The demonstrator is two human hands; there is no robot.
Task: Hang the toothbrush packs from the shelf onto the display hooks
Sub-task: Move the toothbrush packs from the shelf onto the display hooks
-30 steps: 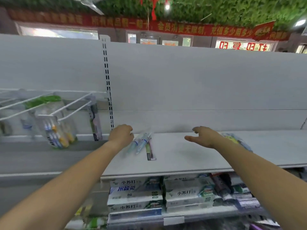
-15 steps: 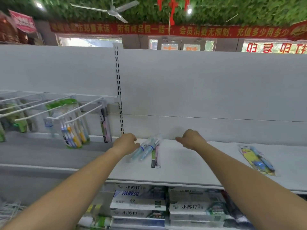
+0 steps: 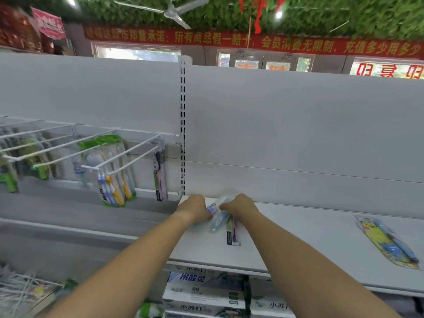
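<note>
- Step in hand: pick-up of one pack from the shelf (image 3: 298,237); hanging had not yet begun for this item.
- The blue toothbrush pack (image 3: 217,218) lay on the shelf near its left end, between the two hands and touching both. Whether it had left the surface could not be told.
- The left hand (image 3: 193,210) was curled round the pack's left edge, knuckles toward the camera; its fingertips were hidden under the hand.
- The right hand (image 3: 241,206) was curled onto the pack's far right part, with the thumb lying across the clear wrapper in a pinch.
- A dark pack (image 3: 232,234) lay just beside the blue one, partly under the right wrist. A yellow pack (image 3: 387,244) lay well apart, toward the right end of the shelf. Both remained to be hung.
- The display hooks (image 3: 128,154) stood to the left, above shelf level. Hung packs (image 3: 112,187) occupied several of them, and the outer lengths of the prongs showed bare wire.
- Judgement on the next move: lift the blue pack free without dragging the dark pack along, carry it left and upward, then align its hang hole with a prong tip and slide it on.
- Risk noted: the wrapper was clear and looked slippery, and the hang hole could not be seen.
</note>
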